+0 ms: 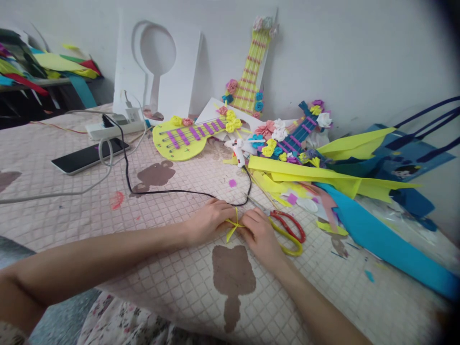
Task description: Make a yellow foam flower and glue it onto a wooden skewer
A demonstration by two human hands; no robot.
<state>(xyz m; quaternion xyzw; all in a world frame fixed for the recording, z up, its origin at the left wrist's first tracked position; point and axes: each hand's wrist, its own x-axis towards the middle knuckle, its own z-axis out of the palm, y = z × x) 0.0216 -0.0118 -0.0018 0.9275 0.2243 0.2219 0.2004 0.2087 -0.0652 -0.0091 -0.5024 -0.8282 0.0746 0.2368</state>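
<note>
My left hand point(210, 219) and my right hand point(260, 232) meet low over the pink quilted surface point(179, 282), fingers pinched together. Between the fingertips sits a small yellow foam strip point(234, 224), crossed or knotted, with ends sticking up and down. Both hands hold it. Red and yellow scissors point(289, 230) lie right behind my right hand. A white glue gun point(237, 151) rests further back, its black cord point(161, 191) running across the surface just beyond my left hand.
Foam guitars decorated with flowers: a yellow one point(187, 136) lying flat, another point(249, 72) leaning on the wall, a blue one point(298, 136). Yellow and blue foam sheets point(345, 177) pile at right with a blue bag point(409, 163). A phone point(86, 155) and power strip point(115, 127) lie at left.
</note>
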